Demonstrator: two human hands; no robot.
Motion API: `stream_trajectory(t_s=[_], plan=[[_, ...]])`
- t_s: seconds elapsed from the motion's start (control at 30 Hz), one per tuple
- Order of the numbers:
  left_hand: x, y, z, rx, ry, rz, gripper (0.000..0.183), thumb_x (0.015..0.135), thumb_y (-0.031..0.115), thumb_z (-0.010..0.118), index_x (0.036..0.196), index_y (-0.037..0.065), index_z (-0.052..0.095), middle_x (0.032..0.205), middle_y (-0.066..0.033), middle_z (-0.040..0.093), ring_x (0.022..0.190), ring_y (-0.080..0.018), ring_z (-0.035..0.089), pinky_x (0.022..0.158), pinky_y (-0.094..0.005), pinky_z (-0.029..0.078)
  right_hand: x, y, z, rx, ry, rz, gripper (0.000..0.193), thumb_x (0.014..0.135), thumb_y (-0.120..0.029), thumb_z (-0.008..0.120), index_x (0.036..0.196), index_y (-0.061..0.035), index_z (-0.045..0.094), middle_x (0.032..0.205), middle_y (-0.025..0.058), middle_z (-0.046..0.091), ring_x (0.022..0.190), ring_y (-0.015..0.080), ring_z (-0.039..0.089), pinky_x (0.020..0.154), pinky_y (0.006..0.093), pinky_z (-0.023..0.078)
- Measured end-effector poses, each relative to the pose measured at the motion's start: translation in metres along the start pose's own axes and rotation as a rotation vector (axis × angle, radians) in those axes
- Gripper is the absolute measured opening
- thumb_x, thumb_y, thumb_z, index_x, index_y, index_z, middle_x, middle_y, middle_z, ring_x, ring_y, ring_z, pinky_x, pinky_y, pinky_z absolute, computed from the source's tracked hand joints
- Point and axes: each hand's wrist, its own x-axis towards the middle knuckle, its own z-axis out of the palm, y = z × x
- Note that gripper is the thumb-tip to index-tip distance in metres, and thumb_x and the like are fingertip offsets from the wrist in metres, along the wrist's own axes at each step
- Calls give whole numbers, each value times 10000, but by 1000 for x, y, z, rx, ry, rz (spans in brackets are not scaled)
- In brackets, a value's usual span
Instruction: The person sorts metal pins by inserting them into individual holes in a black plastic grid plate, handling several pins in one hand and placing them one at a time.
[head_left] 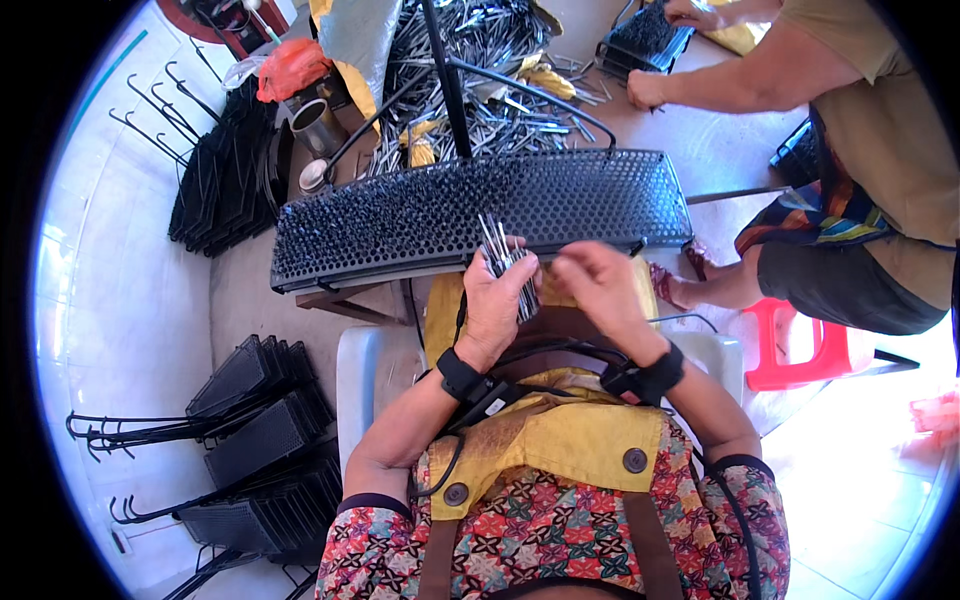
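Observation:
A bundle of thin metal rods (526,298) is gripped in my left hand (492,310), with a few longer ends sticking up past the thumb. Just to its right, my right hand (598,285) is smeared by motion, so I cannot tell whether its fingers hold anything. Beyond both hands lies a long black perforated rack (600,200). Dark pieces fill many of the holes on its left side, while the right side shows bare holes. A black upright rod (447,80) with bent side wires rises from the rack's far side.
A large heap of metal rods (500,60) lies beyond the rack. Stacked black racks with hooked handles stand at left (260,450) and far left (225,180). At right, a co-worker (880,130) handles another rack (645,45) near a red stool (800,350). A metal cup (318,128) stands left.

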Motion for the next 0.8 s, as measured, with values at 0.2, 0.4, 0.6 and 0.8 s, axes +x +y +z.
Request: stream_trajectory(t_s=[0.2,0.4,0.6,0.8], plan=[[-10,1,4,-2,-87,-241,288,785,40,610,1035,39,466,691,-54,551,551,-119,548,447,-255,464,35,14,-115,-1055,802,-646,254,811,-187,595,890,53,575,805,198,592,668,352,557,624,410,453],[-3,-5,2,-60,-93,-246,162,792,8,595,880,66,473,746,-65,566,604,-144,560,473,-272,482,39,63,-128,-668,542,8,424,856,-312,515,758,100,516,700,291,535,678,436,524,625,476,390],[-5,-2,-7,-111,-78,-200,117,787,25,600,833,49,496,718,-50,559,597,-140,564,478,-274,484,27,64,-113,-676,591,-71,435,866,-323,499,722,88,499,670,298,523,672,456,520,607,488,382],[-14,11,-17,-69,-14,-209,95,786,25,602,809,35,510,713,-57,563,598,-143,567,474,-275,483,2,66,-92,-653,565,-116,389,873,-299,512,738,65,491,651,280,518,609,445,507,555,477,380]])
